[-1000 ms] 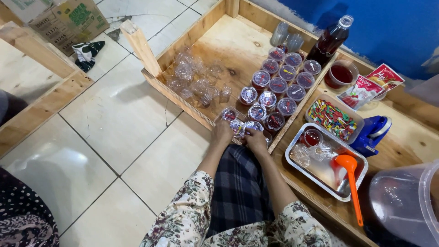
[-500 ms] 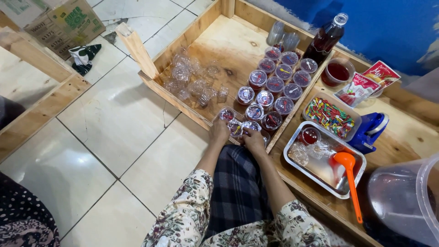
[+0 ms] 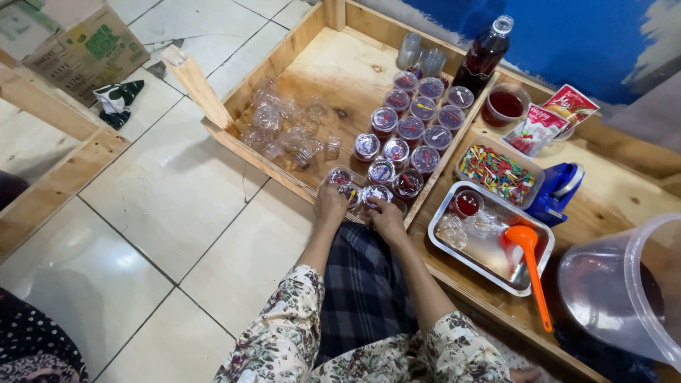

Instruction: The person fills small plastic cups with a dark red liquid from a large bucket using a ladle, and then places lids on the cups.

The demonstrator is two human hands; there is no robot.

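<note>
Both hands, left hand [image 3: 330, 208] and right hand [image 3: 387, 220], pinch small lidded clear plastic cups of red liquid [image 3: 358, 193] at shallow wooden tray [image 3: 333, 67] front edge; about a dozen filled, empty clear cups [image 3: 287, 128] remain.

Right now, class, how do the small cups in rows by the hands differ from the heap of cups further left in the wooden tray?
The rowed cups hold dark red filling; the heaped cups look clear and empty. The rowed cups stand upright and lidded; the heaped cups lie jumbled. Both are small clear plastic cups inside the wooden tray.
</note>
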